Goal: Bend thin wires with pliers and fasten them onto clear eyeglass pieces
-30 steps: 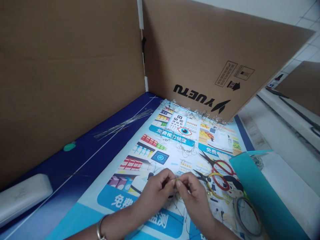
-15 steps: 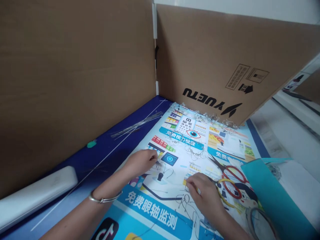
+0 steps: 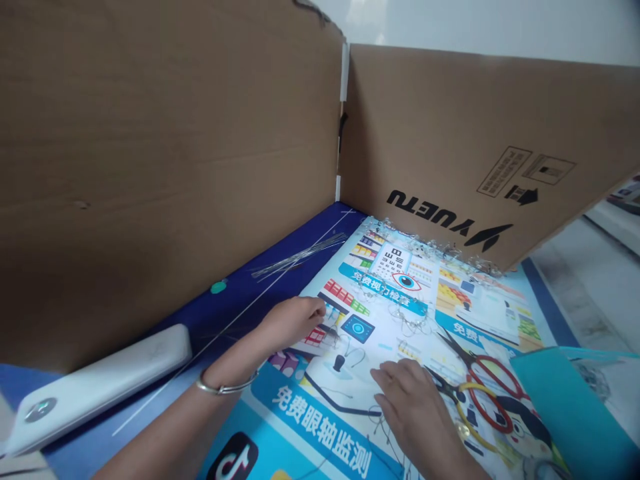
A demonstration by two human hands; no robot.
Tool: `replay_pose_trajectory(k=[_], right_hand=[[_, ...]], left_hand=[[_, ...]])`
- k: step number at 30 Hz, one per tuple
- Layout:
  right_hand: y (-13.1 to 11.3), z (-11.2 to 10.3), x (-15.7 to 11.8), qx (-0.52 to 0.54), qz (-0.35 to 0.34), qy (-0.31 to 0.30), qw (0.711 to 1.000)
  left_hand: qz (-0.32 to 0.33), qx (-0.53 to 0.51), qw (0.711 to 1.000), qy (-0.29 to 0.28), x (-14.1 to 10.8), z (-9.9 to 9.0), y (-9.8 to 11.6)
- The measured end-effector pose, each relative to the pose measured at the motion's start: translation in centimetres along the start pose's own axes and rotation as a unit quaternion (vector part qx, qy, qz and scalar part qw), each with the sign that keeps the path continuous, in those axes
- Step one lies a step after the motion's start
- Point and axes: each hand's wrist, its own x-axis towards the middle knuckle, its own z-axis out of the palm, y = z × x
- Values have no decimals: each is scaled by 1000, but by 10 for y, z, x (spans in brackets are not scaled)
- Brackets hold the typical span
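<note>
Left hand: curled on the poster, grip unclear.
Right hand: released, beside yellow-handled pliers.
Made: wire twists along the far edge.
Left: straight wires beside the poster.

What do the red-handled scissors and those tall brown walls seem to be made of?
The red-handled scissors seem to have dark metal blades and smooth, glossy plastic loops. The brown panels look like matte cardboard, shown by the creases, torn top edge and printed carton markings.
</note>
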Motion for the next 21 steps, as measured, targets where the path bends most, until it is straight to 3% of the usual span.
replay_pose_trajectory(k=[5,9,14,21], right_hand=[[-5,3,12,-36,-9,-56,998],[-8,5,22,-44,-6,-71,997],[5,-13,18,-43,9,-80,996],[36,-28,-27,5,80,-69,994]], left_hand=[[0,-17,1000,0,-11,-17,8],[22,-7,1000,-14,-25,-19,18],[77,19,996,-42,-47,-8,22],[122,30,991,-50,-76,18,27]])
